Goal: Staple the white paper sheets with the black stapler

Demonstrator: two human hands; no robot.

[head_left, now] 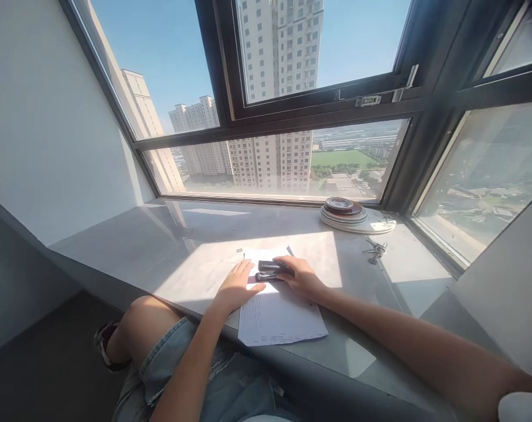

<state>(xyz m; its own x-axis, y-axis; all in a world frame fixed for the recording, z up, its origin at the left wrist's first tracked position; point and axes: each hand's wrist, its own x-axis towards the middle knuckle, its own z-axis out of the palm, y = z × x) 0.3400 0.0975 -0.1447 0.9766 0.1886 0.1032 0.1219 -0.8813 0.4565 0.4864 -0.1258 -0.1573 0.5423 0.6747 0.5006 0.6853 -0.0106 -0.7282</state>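
My right hand [304, 278] is wrapped round the back end of a black stapler [270, 267], whose jaws point left. The stapler is held over the upper part of a stack of white paper [281, 319]; I cannot tell whether it touches the sheets. Flat at the stack's left edge lies my left hand [236, 286], fingers stretched out and thumb reaching right over the paper, just below the stapler's front end. Sunlight falls across both hands and the upper sheets. Part of the stack's top is hidden by the right hand and stapler.
The paper lies on a grey window ledge [160, 234], near its front edge. Toward the back right stands a pile of plates [343, 215]. A bunch of keys [375, 251] lies in front of it. Dark-framed windows [270, 132] border the ledge, and a white wall [59, 135] rises at left.
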